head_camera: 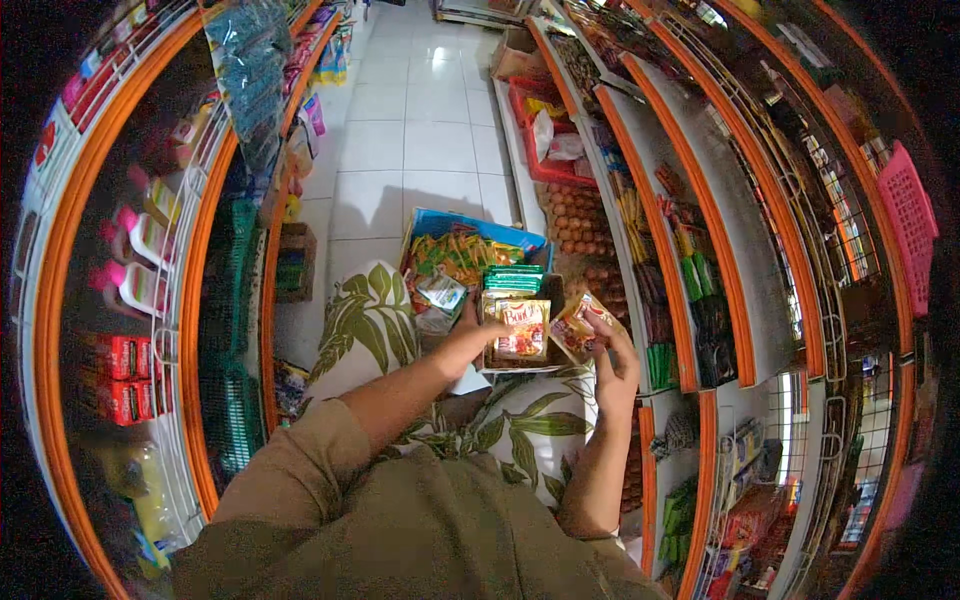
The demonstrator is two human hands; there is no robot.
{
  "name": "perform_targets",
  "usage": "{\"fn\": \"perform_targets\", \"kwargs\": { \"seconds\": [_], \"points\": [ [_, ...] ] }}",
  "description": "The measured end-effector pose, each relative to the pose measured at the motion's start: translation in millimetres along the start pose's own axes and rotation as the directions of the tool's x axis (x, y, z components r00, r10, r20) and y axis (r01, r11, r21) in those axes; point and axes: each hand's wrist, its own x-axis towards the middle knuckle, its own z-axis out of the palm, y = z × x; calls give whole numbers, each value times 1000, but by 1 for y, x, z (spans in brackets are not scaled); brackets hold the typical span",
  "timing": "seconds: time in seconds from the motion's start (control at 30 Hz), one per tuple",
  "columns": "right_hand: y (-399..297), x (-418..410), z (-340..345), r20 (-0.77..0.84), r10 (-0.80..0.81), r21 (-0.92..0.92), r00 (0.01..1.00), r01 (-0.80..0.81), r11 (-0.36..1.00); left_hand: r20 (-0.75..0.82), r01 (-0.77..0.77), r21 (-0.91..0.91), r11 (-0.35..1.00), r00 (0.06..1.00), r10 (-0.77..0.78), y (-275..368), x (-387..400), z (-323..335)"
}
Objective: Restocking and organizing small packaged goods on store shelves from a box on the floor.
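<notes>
A small cardboard box (521,369) rests at the lap, with green sachets (514,277) stacked at its far end and a red-and-gold seasoning sachet (523,330) nearer me. My left hand (480,330) grips the small box at its left side, the thumb over the sachets. Right of the box, my right hand (615,360) holds another red-and-gold sachet (581,326) between its fingers. Beyond stands a larger blue-edged box (480,219) with many yellow-green sachets (457,255). A white-and-green packet (442,292) lies at its near left, close to my left hand.
Shelves with orange edges (671,300) rise on both sides of a white tiled aisle (435,142). Eggs in trays (577,225) and a red basket (559,174) stand low at the right. Bottles with pink caps (142,289) are on the left shelf.
</notes>
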Motion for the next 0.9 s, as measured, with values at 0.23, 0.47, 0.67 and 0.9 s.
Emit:
{"fn": "perform_targets", "kwargs": {
  "seconds": [0.23,0.47,0.67,0.9],
  "points": [
    [-3,0,19,-166,-57,-33,984,52,998,54,-4,-35,999,999,6,12,-10,6],
    [5,1,23,-288,51,41,956,-41,998,-13,94,0,996,995,-94,13,-13,6],
    [13,-6,46,-63,-67,-494,996,27,869,72,30,-100,995,997,-23,11,-10,6],
    [-1,-8,82,-40,256,-586,966,-231,776,42,-44,-200,979,998,53,9,-17,14]
  ]
}}
